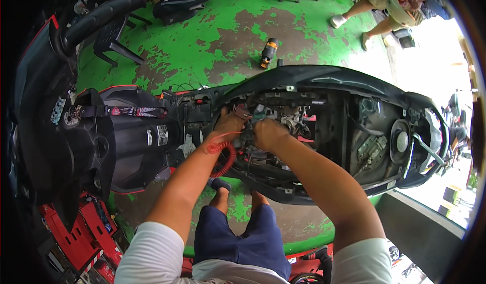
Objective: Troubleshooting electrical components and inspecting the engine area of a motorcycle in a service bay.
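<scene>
A black scooter body (314,76) lies across the view with its seat off and its engine bay (304,117) uncovered. Both my hands reach down into that bay, close together. My left hand (229,123) is curled over parts at the bay's left end, beside a dull reddish piece (242,111); what its fingers hold is hidden. A red coiled cord (229,162) loops from my left wrist. Just to the right, my right hand (271,134) is closed like a fist, knuckles up, near a greenish part (259,113). The thing inside its grip cannot be made out.
The scooter's handlebar grip (109,16) and footboard (131,127) are at left. Beyond lies a black and orange cylindrical tool (269,52) on the worn green floor (212,46), with a detached seat (192,1). Another person's legs (364,16) show far right. Red cases (66,223) sit lower left.
</scene>
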The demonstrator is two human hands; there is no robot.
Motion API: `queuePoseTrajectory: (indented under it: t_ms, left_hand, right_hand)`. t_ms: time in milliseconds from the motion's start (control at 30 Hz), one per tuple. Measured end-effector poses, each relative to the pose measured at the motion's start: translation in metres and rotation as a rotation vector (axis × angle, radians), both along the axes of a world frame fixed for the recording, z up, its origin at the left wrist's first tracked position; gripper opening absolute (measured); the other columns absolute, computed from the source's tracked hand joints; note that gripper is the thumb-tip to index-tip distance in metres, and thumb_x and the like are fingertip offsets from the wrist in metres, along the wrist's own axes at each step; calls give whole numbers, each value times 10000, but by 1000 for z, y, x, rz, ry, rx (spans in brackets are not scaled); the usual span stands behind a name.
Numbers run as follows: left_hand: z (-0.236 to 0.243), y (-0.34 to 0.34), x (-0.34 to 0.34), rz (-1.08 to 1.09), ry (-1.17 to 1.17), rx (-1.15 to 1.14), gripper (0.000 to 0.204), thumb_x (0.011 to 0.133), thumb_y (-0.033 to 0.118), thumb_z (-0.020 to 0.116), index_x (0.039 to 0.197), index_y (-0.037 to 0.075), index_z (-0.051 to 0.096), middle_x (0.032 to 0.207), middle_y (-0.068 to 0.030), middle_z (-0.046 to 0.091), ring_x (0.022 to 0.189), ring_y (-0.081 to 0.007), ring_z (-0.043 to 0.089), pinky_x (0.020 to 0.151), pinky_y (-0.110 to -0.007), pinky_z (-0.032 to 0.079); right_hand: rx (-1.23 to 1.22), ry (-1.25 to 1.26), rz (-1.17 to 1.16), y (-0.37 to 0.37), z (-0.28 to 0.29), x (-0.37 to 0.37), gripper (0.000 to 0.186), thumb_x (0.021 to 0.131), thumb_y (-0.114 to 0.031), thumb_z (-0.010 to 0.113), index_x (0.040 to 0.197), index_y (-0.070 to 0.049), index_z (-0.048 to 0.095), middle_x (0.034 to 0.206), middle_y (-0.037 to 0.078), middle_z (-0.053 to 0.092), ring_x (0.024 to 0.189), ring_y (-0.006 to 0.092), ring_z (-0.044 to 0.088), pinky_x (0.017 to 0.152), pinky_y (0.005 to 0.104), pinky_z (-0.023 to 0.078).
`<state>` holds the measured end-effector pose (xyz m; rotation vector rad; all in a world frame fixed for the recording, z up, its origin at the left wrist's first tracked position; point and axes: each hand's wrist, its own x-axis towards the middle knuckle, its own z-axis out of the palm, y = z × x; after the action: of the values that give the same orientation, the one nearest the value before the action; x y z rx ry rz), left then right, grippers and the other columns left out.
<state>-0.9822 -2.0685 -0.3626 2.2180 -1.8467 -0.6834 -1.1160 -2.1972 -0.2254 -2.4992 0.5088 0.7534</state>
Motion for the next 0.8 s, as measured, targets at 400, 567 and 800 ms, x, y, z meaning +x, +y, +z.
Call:
queuePoseTrajectory:
  t_ms: [400, 567, 800]
  left_hand:
    - [-15, 5, -13, 138, -18, -246, 417, 850, 88, 567, 1260, 111, 643, 1386, -117, 579, 1345, -275, 491, 1134, -523, 294]
    - [-2, 10, -12, 149, 22, -121, 473, 801, 102, 625, 1274, 84, 624, 1400, -109, 547, 1387, -312, 404, 1163, -502, 268]
    - [-2, 3, -21, 239, 34, -53, 506, 912, 195, 499, 1400, 71, 541, 1495, -101, 474, 1450, -275, 344, 1212, -540, 187]
  right_hand:
    - [90, -163, -72, -9, -102, 7, 331, 824, -211, 673, 1134, -100, 703, 1025, 217, 718, 997, 403, 682, 899, 479, 547]
    - [160, -244, -121, -10, -123, 13, 307, 842, -210, 656, 1131, -116, 702, 1028, 223, 713, 991, 396, 680, 885, 486, 540]
    - [145, -111, -96, -13, -133, 29, 301, 837, -220, 678, 1068, -29, 706, 1069, 229, 714, 1036, 374, 686, 919, 466, 546]
